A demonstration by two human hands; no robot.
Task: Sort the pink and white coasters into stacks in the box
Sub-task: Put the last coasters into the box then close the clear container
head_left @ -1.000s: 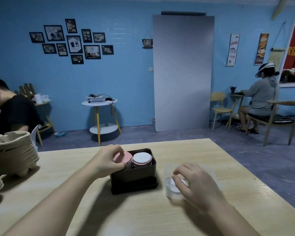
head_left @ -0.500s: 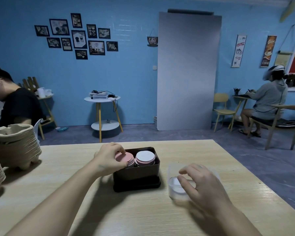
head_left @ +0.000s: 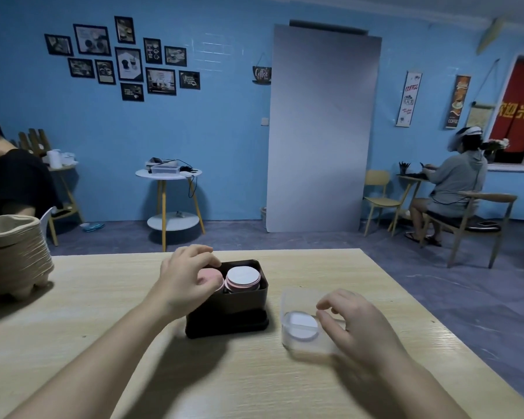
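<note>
pink round coaster stack point(head_left: 213, 273) in the dark brown rectangular box point(head_left: 227, 309) is gripped on top by the left hand point(head_left: 188, 279), seemingly seating one; next the loose, empty right hand point(head_left: 354, 325) should pinch the white round coaster point(head_left: 301, 325) in the clear plastic tub point(head_left: 297, 294).
</note>
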